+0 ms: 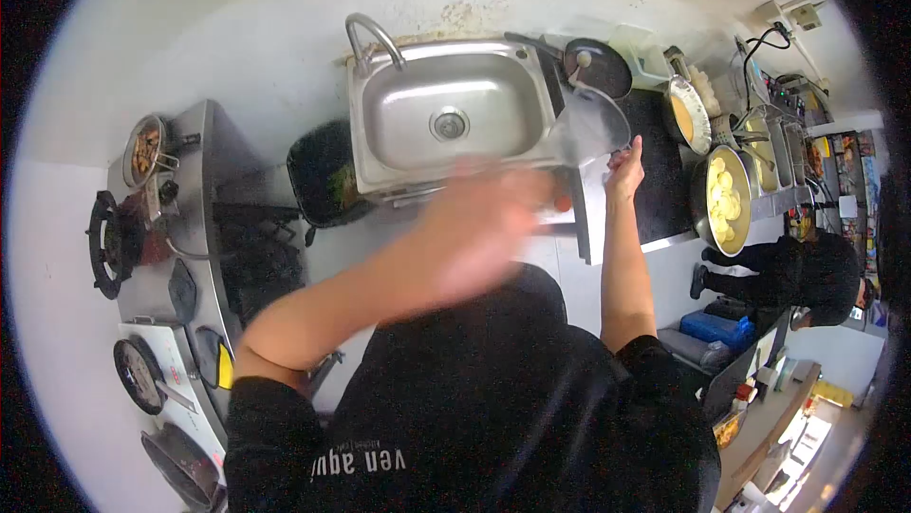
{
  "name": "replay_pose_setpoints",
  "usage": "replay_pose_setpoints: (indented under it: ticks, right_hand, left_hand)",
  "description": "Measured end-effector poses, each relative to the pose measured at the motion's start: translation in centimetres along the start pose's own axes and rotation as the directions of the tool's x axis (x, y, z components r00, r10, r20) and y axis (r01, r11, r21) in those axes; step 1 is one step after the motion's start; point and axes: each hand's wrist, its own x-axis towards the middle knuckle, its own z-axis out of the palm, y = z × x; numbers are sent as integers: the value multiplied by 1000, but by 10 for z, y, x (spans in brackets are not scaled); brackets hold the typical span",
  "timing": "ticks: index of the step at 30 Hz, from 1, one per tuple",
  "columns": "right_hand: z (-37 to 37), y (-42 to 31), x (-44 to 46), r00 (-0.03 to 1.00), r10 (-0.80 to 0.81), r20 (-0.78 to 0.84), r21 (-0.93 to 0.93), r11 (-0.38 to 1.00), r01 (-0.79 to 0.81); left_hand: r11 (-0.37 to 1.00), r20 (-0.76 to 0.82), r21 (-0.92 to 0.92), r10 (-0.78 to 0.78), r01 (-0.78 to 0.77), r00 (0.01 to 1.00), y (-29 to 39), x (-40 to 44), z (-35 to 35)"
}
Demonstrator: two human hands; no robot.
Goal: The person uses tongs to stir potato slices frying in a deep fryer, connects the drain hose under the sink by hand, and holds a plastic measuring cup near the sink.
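Note:
My right hand (626, 167) is closed at the edge of a see-through, round-rimmed vessel (596, 126), tilted beside the right end of the sink. Whether it is a clear bowl or a jug is hard to make out. Smeared by motion, my left hand (493, 214) is in front of the sink's near edge, and its fingers cannot be made out. The steel sink (389, 114) has a drain (449, 124) in its floor and a curved tap (372, 31) at its back left corner.
A black frying pan (598, 67) lies beyond the vessel. At right stand a bowl of pale round pieces (723, 200) and a bowl of orange-yellow liquid (687, 114). Pans and a burner (109, 245) line the left counter. Another person (807, 271) stands far right.

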Motion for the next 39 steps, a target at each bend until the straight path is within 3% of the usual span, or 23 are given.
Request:
replay_pose_setpoints:
  ticks: [1,2,4,6,8,13,15,16,18,19,20,21,22,24,26,28,29,30,33,35,39]
  right_hand:
    - [-3,5,1,1000,-7,-19,64,998,9]
    - [-4,11,2,999,-11,-39,126,992,16]
    - [7,10,-1,979,37,-202,152,988,-6]
    - [8,16,4,973,-12,-231,116,992,40]
    - [2,17,8,964,-76,-256,96,990,104]
    - [-15,33,36,935,-174,-310,-349,935,58]
    - [-25,40,38,948,-217,-232,-180,968,178]
    - [-22,37,39,943,-191,-272,-157,976,152]
    - [-34,50,52,945,-263,-194,-276,939,205]
    - [-34,38,42,976,-182,-119,-262,954,145]
    - [-34,39,45,961,-236,-144,-354,919,172]
    - [-41,44,52,972,-201,-123,-300,941,157]
    - [-60,60,75,935,-354,-35,-470,831,297]
    - [-59,60,73,929,-369,-9,-543,782,306]
    - [-46,44,54,975,-188,-114,-447,886,119]
    - [-41,40,47,975,-192,-115,-441,889,123]
    - [-22,18,19,985,-132,-113,-326,941,88]
    - [-33,33,36,986,-159,-41,-276,951,142]
    - [-28,30,31,992,-121,-47,-234,966,107]
    - [-18,17,16,969,-210,-130,-451,883,131]
    - [-32,33,34,983,-174,-61,-308,940,147]
  left_hand:
    - [978,39,-33,209,-208,977,31,8,-21]
    - [891,-283,-244,311,-382,907,61,8,-24]
    - [776,-264,-226,533,-589,804,92,-4,-37]
    - [710,-176,-237,640,-663,748,108,-15,-40]
    - [688,-128,-263,670,-677,731,110,-21,-41]
    - [686,-56,-283,686,-670,725,102,-22,-41]
    - [677,-42,-287,698,-678,715,102,-19,-42]
    - [671,-35,-286,706,-684,707,103,-18,-42]
    - [677,-16,-278,705,-681,709,102,-15,-42]
    - [679,-10,-273,706,-681,708,103,-14,-42]
    - [676,-9,-271,710,-685,704,103,-14,-41]
    - [671,-5,-271,716,-691,698,103,-13,-40]
    - [670,-2,-267,719,-693,695,103,-13,-41]
    - [673,-4,-263,716,-692,698,102,-16,-41]
    - [686,-20,-260,699,-679,715,100,-18,-42]
    - [694,-36,-259,689,-672,724,96,-23,-41]
    - [697,-41,-261,683,-668,729,96,-26,-39]
    - [699,-45,-264,679,-664,733,95,-27,-39]
    - [699,-26,-259,685,-667,728,97,-28,-41]
    - [697,-21,-252,690,-671,724,99,-27,-42]
    - [703,-13,-219,691,-677,722,104,-25,-48]
